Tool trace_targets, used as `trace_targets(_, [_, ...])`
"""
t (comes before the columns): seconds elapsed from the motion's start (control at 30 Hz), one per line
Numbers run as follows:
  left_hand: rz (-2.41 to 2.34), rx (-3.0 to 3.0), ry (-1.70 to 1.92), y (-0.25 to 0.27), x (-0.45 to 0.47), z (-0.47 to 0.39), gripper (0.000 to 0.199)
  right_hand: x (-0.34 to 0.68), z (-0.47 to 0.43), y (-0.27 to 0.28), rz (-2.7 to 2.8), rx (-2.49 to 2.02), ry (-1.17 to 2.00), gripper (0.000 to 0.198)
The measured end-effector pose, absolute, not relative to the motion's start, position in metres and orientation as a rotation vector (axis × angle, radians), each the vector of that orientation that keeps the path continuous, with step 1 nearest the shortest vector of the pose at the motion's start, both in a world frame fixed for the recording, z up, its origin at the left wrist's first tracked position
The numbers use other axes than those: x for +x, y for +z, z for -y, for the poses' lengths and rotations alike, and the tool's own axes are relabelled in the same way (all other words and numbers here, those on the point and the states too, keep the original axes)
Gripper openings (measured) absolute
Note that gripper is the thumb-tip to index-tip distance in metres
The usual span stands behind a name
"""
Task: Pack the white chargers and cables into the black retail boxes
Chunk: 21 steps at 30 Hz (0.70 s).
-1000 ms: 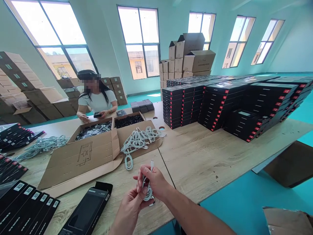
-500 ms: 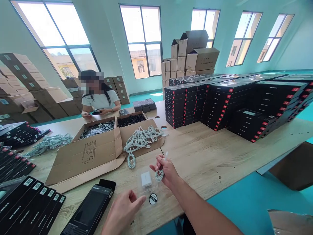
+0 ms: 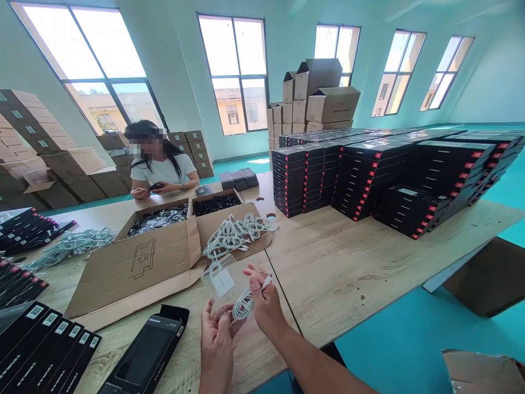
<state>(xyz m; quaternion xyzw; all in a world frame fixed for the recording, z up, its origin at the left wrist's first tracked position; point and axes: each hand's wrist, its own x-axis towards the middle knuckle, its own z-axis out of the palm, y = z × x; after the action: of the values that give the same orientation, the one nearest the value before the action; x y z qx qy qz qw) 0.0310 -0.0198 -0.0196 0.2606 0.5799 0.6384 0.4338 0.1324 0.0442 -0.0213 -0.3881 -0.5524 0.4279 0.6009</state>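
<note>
My right hand [image 3: 267, 309] is closed on a coiled white charging cable [image 3: 243, 304], its plug end sticking up past the thumb. My left hand [image 3: 216, 335] grips the near end of a clear plastic tray [image 3: 230, 261], tilted over the table. A white power adapter [image 3: 223, 281] sits in the tray's far part. The cable coil is at the tray's near part, beside my left fingers; whether it rests inside I cannot tell. Left of my hands lies a black box [image 3: 150, 350] with its end flap up. Beyond the tray is a pile of white cables [image 3: 235, 235].
An open cardboard carton [image 3: 135, 273] holds many small dark pieces. Stacked black boxes [image 3: 340, 180] stand at the right, more black boxes [image 3: 45, 345] at the left. Another person [image 3: 162, 164] sits across the table [image 3: 328, 273], holding a dark object.
My left hand has taken hold of the clear tray and tilted it. My right hand has brought the cable coil down and left to the tray. The round sticker is now out of sight.
</note>
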Motion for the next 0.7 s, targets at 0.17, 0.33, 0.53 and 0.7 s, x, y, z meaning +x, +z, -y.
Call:
trace_targets(0.17, [-1.151,0.485,1.594,-0.024,0.024,0.025,0.056,0.131,-0.035,-0.028,1.674,-0.934,0.833,0.045])
trace_targets(0.33, [-1.085,0.396,1.607,-0.028,0.008,0.030,0.057,0.151,-0.045,-0.032,1.858,-0.751,1.376,0.076])
trace_targets(0.53, [-1.035,0.399,1.585,-0.024,0.005,0.034,0.054,0.165,-0.063,-0.030,1.357,-0.621,2.024,0.066])
trace_targets(0.7, [-1.004,0.438,1.593,-0.027,0.006,0.034,0.047,0.156,-0.060,-0.019,1.394,-0.642,1.969,0.076])
